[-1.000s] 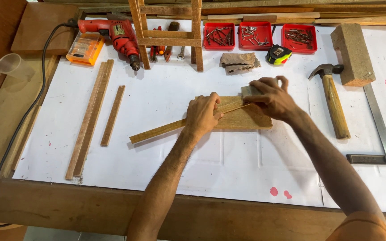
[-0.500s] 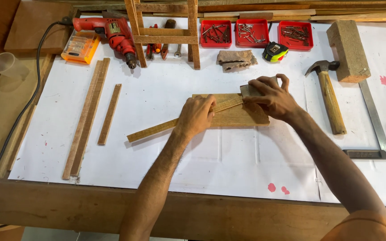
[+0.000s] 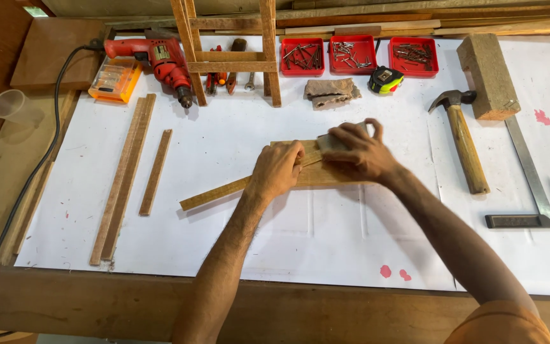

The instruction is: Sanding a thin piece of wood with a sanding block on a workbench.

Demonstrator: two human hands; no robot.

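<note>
Three red trays (image 3: 350, 55) at back, 3 loose slats (image 3: 125, 178) at left. Left hand (image 3: 277, 169) pins wood strip (image 3: 214, 193) onto board (image 3: 326, 175) mid-table; right hand (image 3: 358, 151) grips sanding block (image 3: 333, 141).

White-covered wooden workbench (image 3: 326, 255)

A red drill (image 3: 160, 60) lies beside an orange bit case (image 3: 114, 81), three red trays (image 3: 359, 55) of nails sit above a tape measure (image 3: 385, 79), and a hammer (image 3: 463, 141) rests near a steel square (image 3: 531, 185).
</note>
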